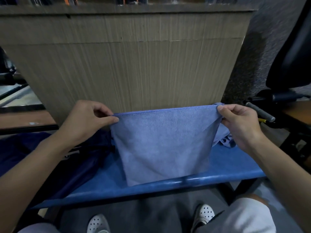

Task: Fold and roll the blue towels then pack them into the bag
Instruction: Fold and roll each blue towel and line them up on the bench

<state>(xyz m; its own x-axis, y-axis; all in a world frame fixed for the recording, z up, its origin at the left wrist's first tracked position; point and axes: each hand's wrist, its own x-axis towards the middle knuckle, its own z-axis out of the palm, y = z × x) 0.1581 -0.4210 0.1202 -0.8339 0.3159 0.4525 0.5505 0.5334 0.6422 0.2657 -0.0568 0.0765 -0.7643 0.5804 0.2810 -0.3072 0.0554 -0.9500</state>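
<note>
A light blue towel (165,143) hangs stretched between my hands above the blue bench (227,163), its lower edge reaching the bench's front rail. My left hand (87,121) pinches the towel's top left corner between thumb and fingers. My right hand (240,125) pinches the top right corner. A second blue towel (224,140) lies crumpled on the bench behind the held one, under my right hand. The dark navy bag (50,158) lies slumped on the left part of the bench, beneath my left forearm, with a white mark showing on it.
A tall wood-grain panel (127,64) stands right behind the bench. A black office chair (289,64) and a grey handle (259,111) are at the right. A dark-framed table (21,118) is at the left. My feet in white perforated shoes (204,214) are on the grey floor below.
</note>
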